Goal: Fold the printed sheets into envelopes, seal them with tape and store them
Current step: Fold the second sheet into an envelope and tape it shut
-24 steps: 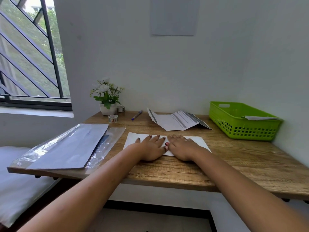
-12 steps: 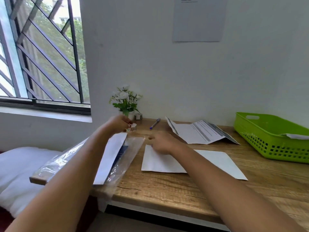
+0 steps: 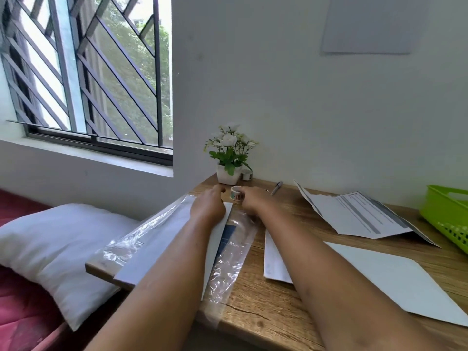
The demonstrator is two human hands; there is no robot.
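A small patterned tape roll (image 3: pixel 236 193) sits between my two hands at the back of the wooden table (image 3: pixel 266 307), in front of the flower pot. My right hand (image 3: pixel 253 200) grips the roll from its right side. My left hand (image 3: pixel 209 205) is just left of the roll with curled fingers; I cannot tell whether it pinches the tape's end. A folded white sheet (image 3: pixel 379 279) lies flat under my right forearm. A printed sheet (image 3: pixel 354 214), creased and half open, lies behind it.
A green basket (image 3: pixel 445 214) stands at the right edge. White sheets in a clear plastic sleeve (image 3: pixel 174 247) lie under my left arm at the table's left end. A white flower pot (image 3: pixel 228 174), a second tape roll (image 3: pixel 246 175) and a pen (image 3: pixel 276 188) line the wall. A pillow (image 3: pixel 50 249) lies left.
Both hands left the folded sheet and reached to the back left. My left hand got to the tape roll first, then my right hand took hold of it. My view swung left.
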